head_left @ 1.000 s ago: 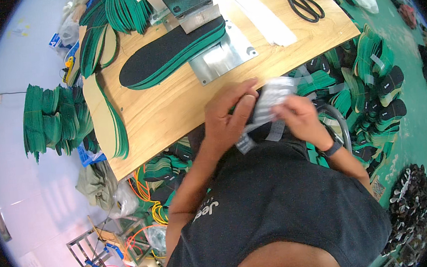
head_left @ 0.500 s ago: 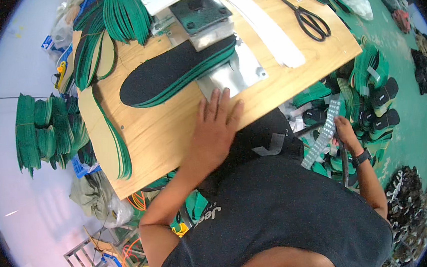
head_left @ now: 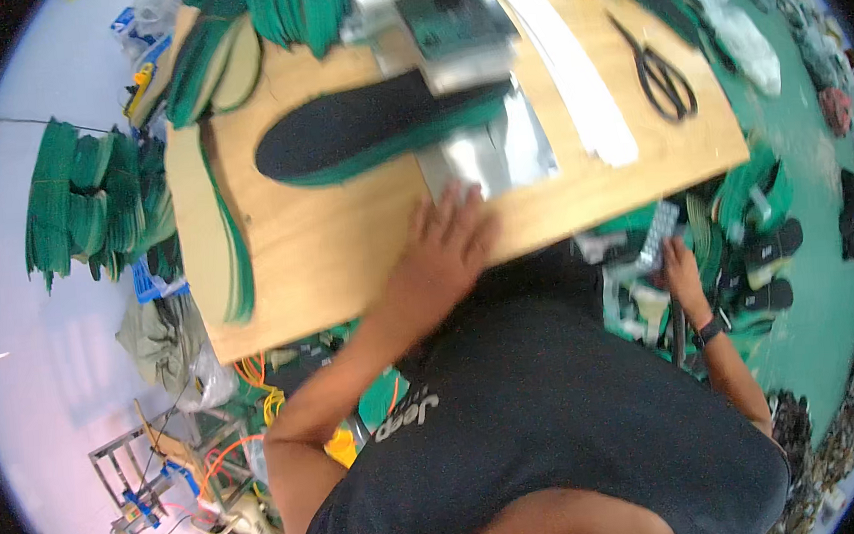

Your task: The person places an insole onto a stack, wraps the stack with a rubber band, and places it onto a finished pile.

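My left hand [head_left: 443, 251] lies on the wooden table [head_left: 337, 264] near its front edge, fingers stretched out and slightly blurred. The fingertips reach a shiny metal plate [head_left: 503, 151]. A short stack of insoles [head_left: 346, 133], black on top with green layers, rests with one end under a machine block with a dark square top [head_left: 458, 24]. Beyond the table's edge at the right, my right hand [head_left: 681, 265] has its fingers closed on a pale grey strip with rows of small marks [head_left: 657, 234]. Blur hides how the fingers grip it.
Black scissors [head_left: 663, 78] lie at the table's right, beside a long white strip [head_left: 572, 75]. Bundled green insoles [head_left: 297, 11] stand at the back left. More insole bundles [head_left: 762, 251] are piled at the right, and others [head_left: 91, 203] hang at the left.
The view has shifted, and the table appears slightly higher and further right. The grey strip in my right hand shows a shorter length. My left hand stays on the table.
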A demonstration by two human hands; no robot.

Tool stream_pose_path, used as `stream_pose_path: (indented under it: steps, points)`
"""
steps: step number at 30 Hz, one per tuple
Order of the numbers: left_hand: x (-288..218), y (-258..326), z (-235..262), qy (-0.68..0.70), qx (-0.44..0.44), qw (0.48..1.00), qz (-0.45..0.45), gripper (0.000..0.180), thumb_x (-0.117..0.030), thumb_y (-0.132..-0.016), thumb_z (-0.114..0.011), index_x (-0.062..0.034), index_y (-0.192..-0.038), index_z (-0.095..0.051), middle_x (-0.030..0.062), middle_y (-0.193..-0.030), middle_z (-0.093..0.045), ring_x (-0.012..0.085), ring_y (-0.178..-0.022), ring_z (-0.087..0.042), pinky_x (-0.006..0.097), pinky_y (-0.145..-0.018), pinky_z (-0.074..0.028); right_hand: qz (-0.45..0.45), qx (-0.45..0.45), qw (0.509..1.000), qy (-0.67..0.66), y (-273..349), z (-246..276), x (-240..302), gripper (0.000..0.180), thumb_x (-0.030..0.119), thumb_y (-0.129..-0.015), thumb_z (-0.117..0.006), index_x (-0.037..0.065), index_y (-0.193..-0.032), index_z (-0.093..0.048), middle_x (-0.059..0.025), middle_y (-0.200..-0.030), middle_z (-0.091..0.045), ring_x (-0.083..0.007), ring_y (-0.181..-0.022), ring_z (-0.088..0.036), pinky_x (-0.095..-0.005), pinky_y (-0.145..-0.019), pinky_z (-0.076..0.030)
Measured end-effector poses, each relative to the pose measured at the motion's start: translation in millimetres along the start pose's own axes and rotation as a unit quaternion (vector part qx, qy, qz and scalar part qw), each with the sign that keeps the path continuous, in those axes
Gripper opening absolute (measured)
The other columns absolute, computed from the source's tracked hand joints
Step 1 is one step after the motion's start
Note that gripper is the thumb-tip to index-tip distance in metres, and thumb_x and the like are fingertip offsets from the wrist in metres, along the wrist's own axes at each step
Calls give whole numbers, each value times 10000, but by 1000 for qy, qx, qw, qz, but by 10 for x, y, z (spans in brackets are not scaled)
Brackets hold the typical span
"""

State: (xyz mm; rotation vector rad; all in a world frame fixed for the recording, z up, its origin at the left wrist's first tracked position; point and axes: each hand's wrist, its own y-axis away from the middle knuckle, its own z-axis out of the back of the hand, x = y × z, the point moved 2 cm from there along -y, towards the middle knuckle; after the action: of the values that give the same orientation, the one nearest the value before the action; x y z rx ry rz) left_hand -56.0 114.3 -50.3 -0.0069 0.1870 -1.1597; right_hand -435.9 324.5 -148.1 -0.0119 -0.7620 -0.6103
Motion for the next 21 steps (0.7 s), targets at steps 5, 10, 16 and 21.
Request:
stream_pose_path:
  steps: [5,10,16,21]
  points:
    - [-28,-89,301,79,-45,996,-3,410,-181,-841,-613,-18,-1213,-554,246,-1403,-393,379,-1313,-383,504,-1059,-338,312,-208,924,73,467,121,1097,137,117,-947,-525,-15,-912,-529,-171,-792,-559,-321,-716,-548,-399,-658,-442]
    - [-175,-250,307,380,-165,908,59,253,-196,-859,-661,0,-1018,-655,143,-974,-660,224,-921,-620,325,-805,-492,300,28,938,-173,311,-55,1974,173,131,-941,-564,-7,-837,-553,-96,-683,-501,-138,-606,-458,-280,-561,-389]
    - [-190,-278,298,610,-182,742,209,183,-128,-860,-684,29,-949,-652,11,-732,-620,46,-623,-539,192,-555,-441,328,161,908,-205,210,-343,2357,188,153,-939,-582,1,-827,-578,-23,-597,-461,-72,-568,-388,-257,-507,-355]
    - [-62,-205,310,618,-241,720,204,153,-110,-865,-681,30,-918,-650,8,-731,-617,44,-618,-542,179,-547,-435,280,196,900,-272,128,-483,2554,196,160,-930,-598,-5,-825,-600,1,-609,-489,-55,-558,-401,-236,-498,-351]
